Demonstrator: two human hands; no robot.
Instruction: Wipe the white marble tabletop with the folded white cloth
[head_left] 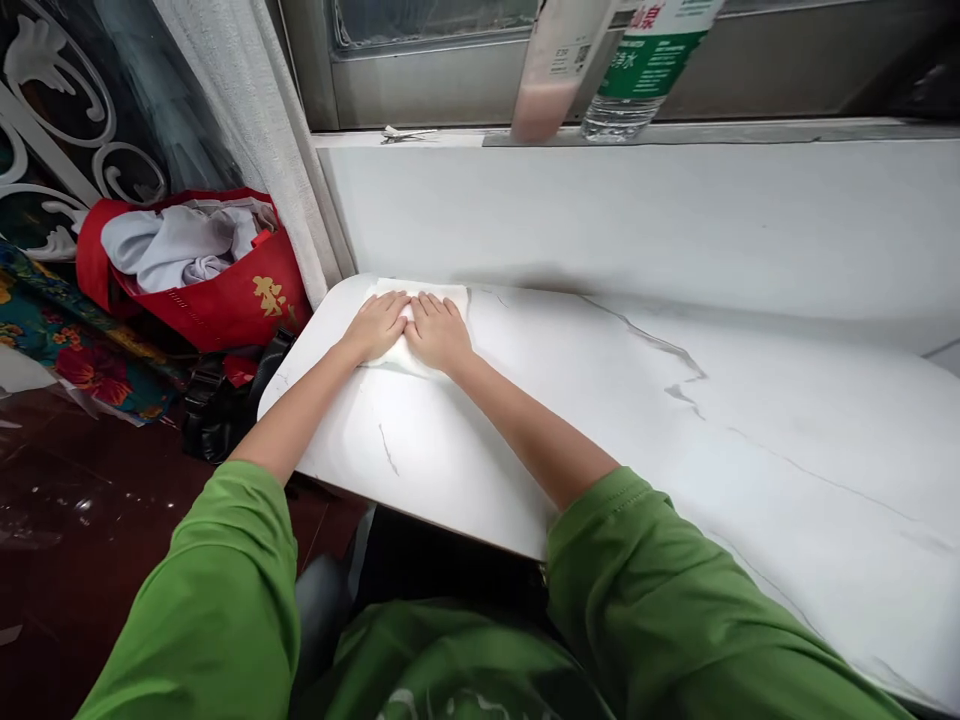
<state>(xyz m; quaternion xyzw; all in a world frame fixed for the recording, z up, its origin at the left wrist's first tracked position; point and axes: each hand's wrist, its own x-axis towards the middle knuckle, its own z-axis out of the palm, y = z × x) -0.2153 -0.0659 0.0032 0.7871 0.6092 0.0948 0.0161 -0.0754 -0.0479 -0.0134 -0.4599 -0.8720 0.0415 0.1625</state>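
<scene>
A white cloth [456, 297] lies flat at the far left end of the white marble-patterned table [570, 400]. On its left part rests my left hand [376, 326], palm down with the fingers stretched out. My right hand [437, 331] presses flat on the cloth beside it, fingers extended, and the two hands touch at the thumbs and fingertips. Both arms reach forward in green sleeves. The hands cover the middle of the cloth, so only its edges show.
Behind the table, a bottle of pink liquid [544, 105] and a green-labelled water bottle [637, 75] stand on the window ledge [450, 138]. Left of the table are a pale curtain [240, 110], a red bag [247, 285] stuffed with clothing, and a black bag [210, 405].
</scene>
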